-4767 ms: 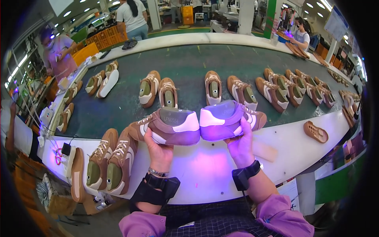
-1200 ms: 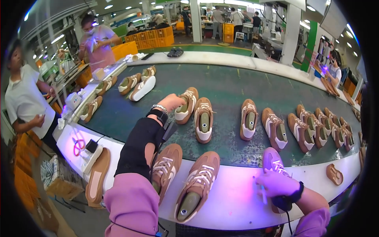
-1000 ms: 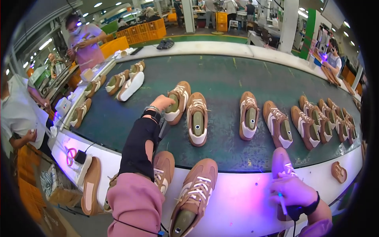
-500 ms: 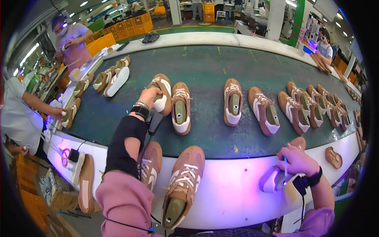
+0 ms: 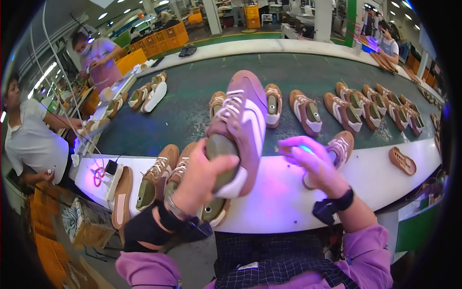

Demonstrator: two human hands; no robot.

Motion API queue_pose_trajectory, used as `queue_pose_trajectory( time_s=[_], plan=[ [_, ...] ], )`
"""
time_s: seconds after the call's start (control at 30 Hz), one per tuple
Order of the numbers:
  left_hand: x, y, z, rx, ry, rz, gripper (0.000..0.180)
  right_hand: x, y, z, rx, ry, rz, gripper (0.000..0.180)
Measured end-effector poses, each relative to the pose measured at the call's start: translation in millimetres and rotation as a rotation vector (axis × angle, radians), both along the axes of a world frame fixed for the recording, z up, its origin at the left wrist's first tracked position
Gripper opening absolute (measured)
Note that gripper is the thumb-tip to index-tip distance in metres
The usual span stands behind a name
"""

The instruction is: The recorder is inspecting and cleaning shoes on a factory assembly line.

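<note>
A brown sneaker (image 5: 250, 120) with white stripes, white laces and an olive shoe last inside is raised over the near white ledge, toe pointing away. My left hand (image 5: 199, 173) grips it at the heel end, thumb across the last. To its right, my right hand (image 5: 320, 168) is lifted with the fingers pinched around a thin pen-like stick (image 5: 307, 150) that shows a bluish glow. Behind that hand, another brown sneaker (image 5: 342, 144) lies on the ledge, partly hidden. Beside and below my left hand stand several more sneakers (image 5: 156, 173), some covered by my arm and the held shoe.
A dark green belt (image 5: 192, 79) beyond the white ledge (image 5: 274, 207) carries several sneakers (image 5: 305, 113) in rows. Loose brown soles lie at left (image 5: 122, 197) and right (image 5: 403, 161). A co-worker (image 5: 38, 130) stands at the left edge; others work farther back.
My left hand has lifted the sneaker from the belt and brought it closer. My right hand has risen off the shoe on the ledge and moved left. The view has shifted.
</note>
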State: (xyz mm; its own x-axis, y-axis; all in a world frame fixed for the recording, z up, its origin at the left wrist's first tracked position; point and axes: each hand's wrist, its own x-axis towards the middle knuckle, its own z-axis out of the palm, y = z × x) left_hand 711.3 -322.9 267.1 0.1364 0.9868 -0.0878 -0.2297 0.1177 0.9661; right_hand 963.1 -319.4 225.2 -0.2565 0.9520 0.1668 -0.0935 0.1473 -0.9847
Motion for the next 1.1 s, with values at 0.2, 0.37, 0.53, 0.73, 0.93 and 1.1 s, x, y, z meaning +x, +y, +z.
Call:
queue_pose_trajectory(
  time_s=[0.2,0.37,0.53,0.73,0.93,1.1],
  plan=[
    [60,-53,-37,0.429,0.212,-0.147,0.062,-32,7,-46,-0.309,0.792,0.312,0.085],
    [2,-18,-49,0.503,0.482,-0.195,0.031,-14,-13,-74,-0.55,1.038,0.509,0.098],
    [-33,-20,-111,0.267,0.707,-0.089,0.061,4,-31,-91,-0.591,0.98,0.464,0.099],
    [-18,-51,-116,0.15,0.505,-0.015,0.071,9,-19,-102,-0.578,0.837,0.381,0.102],
    [29,-56,-115,0.103,0.246,0.056,0.067,13,-16,-98,-0.495,0.781,0.248,0.08],
    [50,-60,-129,0.412,0.219,0.241,0.07,19,-23,-110,-0.488,0.791,0.174,0.076]
  ],
)
